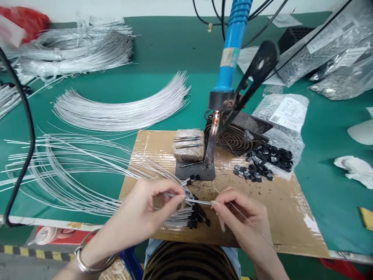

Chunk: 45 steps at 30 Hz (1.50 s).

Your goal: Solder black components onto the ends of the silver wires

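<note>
My left hand (155, 202) pinches a thin grey-white wire (201, 202) between thumb and fingertips. At the tip of that wire my right hand (243, 212) is closed in a pinch. A finer silvery strand (239, 213), like solder wire, passes through the right hand. Just beyond the hands stands a soldering iron (231, 50) with a blue handle, its metal end pointing down to a dark base plate (195, 171). Beneath and beside my left hand lie wires with black connectors (198, 214) on their ends, on a cardboard sheet (285, 217).
Loose black connectors (265, 161) are heaped at the right, by a plastic bag (284, 112). A block (189, 149) carries several metal tips. Behind it is a round black grille (236, 136). Wire bundles (122, 111) lie at the left. A black cable (27, 116) hangs in front.
</note>
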Motion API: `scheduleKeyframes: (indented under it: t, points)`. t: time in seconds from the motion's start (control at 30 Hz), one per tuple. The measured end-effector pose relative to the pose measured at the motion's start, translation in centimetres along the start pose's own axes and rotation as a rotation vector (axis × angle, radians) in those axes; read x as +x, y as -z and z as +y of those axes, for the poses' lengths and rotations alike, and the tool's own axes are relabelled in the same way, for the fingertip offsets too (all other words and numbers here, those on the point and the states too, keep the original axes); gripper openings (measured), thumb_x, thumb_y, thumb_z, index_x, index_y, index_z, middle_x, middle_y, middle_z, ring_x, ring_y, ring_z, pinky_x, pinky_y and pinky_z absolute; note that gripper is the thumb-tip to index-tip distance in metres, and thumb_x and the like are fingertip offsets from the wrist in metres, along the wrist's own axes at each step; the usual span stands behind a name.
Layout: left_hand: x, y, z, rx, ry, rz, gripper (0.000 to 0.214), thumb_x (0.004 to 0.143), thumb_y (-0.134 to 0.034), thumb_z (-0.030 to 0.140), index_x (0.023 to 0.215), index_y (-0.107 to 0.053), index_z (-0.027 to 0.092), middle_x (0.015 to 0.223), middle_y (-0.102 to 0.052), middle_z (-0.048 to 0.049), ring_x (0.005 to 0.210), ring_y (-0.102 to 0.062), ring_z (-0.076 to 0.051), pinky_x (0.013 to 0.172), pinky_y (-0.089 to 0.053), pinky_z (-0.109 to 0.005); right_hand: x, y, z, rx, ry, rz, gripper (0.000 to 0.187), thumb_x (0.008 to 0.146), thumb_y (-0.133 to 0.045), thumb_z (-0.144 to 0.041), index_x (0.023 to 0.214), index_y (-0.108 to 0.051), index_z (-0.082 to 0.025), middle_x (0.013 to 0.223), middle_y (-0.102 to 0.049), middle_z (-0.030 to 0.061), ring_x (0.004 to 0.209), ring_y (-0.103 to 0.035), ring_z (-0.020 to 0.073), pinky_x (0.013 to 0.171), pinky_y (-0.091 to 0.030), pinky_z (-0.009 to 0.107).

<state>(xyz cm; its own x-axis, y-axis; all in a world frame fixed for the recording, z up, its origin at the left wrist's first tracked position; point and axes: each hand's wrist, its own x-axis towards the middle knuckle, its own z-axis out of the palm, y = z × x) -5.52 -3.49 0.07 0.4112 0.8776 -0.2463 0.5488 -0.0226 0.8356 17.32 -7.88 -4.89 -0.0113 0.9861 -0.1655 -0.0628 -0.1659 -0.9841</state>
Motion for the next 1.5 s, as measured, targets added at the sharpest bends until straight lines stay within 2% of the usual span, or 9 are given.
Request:
scheduleKeyframes:
  t: [0.13, 0.23, 0.43, 0.83, 1.1, 1.17, 1.23, 1.33, 1.5]
  points:
    - [-0.1, -2.1, 1.4, 0.12, -0.119, -0.006, 0.015, 0.102, -0.058, 0.028, 0.111, -0.071, 0.026, 0.096, -0.077, -0.0028, 0.086, -0.067, -0.021, 0.08, -0.049, -0.033, -0.2, -0.3, -0.2, -0.091, 0.061, 0.034, 0.022, 0.094, -0.074, -0.029, 0.073, -0.071, -0.021, 0.065, -0.057, -0.0011, 0.057, -0.05, 0.012, 0.054, -0.035, 0.027]
    - [0.7, -3.2, 2.0, 0.127, -0.16, -0.025, 0.014, 0.102, -0.055, 0.023, 0.102, -0.069, 0.023, 0.085, -0.074, -0.003, 0.078, -0.063, -0.02, 0.075, -0.047, -0.034, -0.3, -0.2, -0.3, -0.133, 0.089, 0.052, 0.024, 0.094, -0.073, -0.03, 0.072, -0.071, -0.021, 0.063, -0.055, -0.0009, 0.057, -0.049, 0.0131, 0.053, -0.033, 0.027]
    - [1.8, -3.7, 1.6, -0.144, -0.014, -0.051, 0.02, 0.1, -0.058, 0.03, 0.086, -0.069, 0.022, 0.066, -0.062, 0.0018, 0.057, -0.051, -0.013, 0.054, -0.04, -0.027, -0.3, -0.2, -0.1, -0.105, 0.039, 0.086, 0.025, 0.092, -0.075, -0.034, 0.071, -0.073, -0.021, 0.061, -0.058, -0.0005, 0.054, -0.051, 0.0131, 0.051, -0.036, 0.026]
    - [1.8, -4.2, 1.0, -0.235, 0.05, -0.038, 0.019, 0.098, -0.061, 0.028, 0.082, -0.069, 0.02, 0.063, -0.057, 0.0032, 0.054, -0.04, -0.011, 0.049, -0.03, -0.026, -0.1, -0.4, 0.1, 0.019, -0.022, 0.036, 0.025, 0.094, -0.073, -0.034, 0.074, -0.074, -0.021, 0.064, -0.057, -0.0012, 0.054, -0.053, 0.0112, 0.051, -0.04, 0.024]
    - [1.9, -4.6, 0.6, -0.291, 0.081, 0.036, 0.02, 0.094, -0.064, 0.03, 0.081, -0.072, 0.017, 0.061, -0.053, 0.0023, 0.053, -0.032, -0.011, 0.047, -0.023, -0.027, -0.1, -0.2, 0.5, 0.099, -0.087, 0.114, 0.024, 0.097, -0.072, -0.037, 0.08, -0.076, -0.02, 0.07, -0.063, -0.0019, 0.052, -0.059, 0.0082, 0.051, -0.048, 0.02]
    - [2.0, -4.5, 0.8, -0.272, 0.099, 0.043, 0.021, 0.094, -0.062, 0.028, 0.081, -0.073, 0.016, 0.064, -0.055, 0.0008, 0.055, -0.033, -0.012, 0.049, -0.023, -0.027, -0.1, 0.3, 1.1, 0.149, -0.039, 0.113, 0.029, 0.102, -0.064, -0.042, 0.087, -0.079, -0.021, 0.074, -0.067, 0.0002, 0.054, -0.063, 0.01, 0.052, -0.052, 0.021]
    - [2.1, -4.4, 0.9, -0.265, 0.111, 0.038, 0.022, 0.094, -0.061, 0.028, 0.08, -0.074, 0.016, 0.065, -0.056, 0.0001, 0.056, -0.034, -0.012, 0.05, -0.024, -0.028, -0.1, 0.7, 1.7, 0.217, 0.014, 0.085, 0.046, 0.109, -0.046, -0.049, 0.096, -0.081, -0.021, 0.077, -0.071, 0.0039, 0.06, -0.067, 0.0135, 0.055, -0.057, 0.024]
    - [2.1, -4.1, 1.0, -0.272, 0.104, 0.036, 0.023, 0.094, -0.061, 0.028, 0.079, -0.073, 0.015, 0.063, -0.052, 0.0012, 0.056, -0.033, -0.012, 0.05, -0.024, -0.027, -0.1, 0.8, 2.0, 0.271, 0.041, 0.081, 0.063, 0.112, -0.031, -0.052, 0.096, -0.083, -0.02, 0.077, -0.073, 0.0066, 0.063, -0.069, 0.0157, 0.057, -0.059, 0.026]
    - [2.1, -4.0, 1.0, -0.239, 0.078, 0.073, 0.022, 0.093, -0.06, 0.026, 0.077, -0.07, 0.015, 0.056, -0.039, 0.0061, 0.051, -0.027, -0.01, 0.046, -0.02, -0.025, 0.0, -0.2, 1.0, 0.199, -0.028, 0.191, 0.041, 0.107, -0.054, -0.043, 0.088, -0.083, -0.022, 0.072, -0.071, 0.0025, 0.061, -0.066, 0.0115, 0.058, -0.055, 0.022]
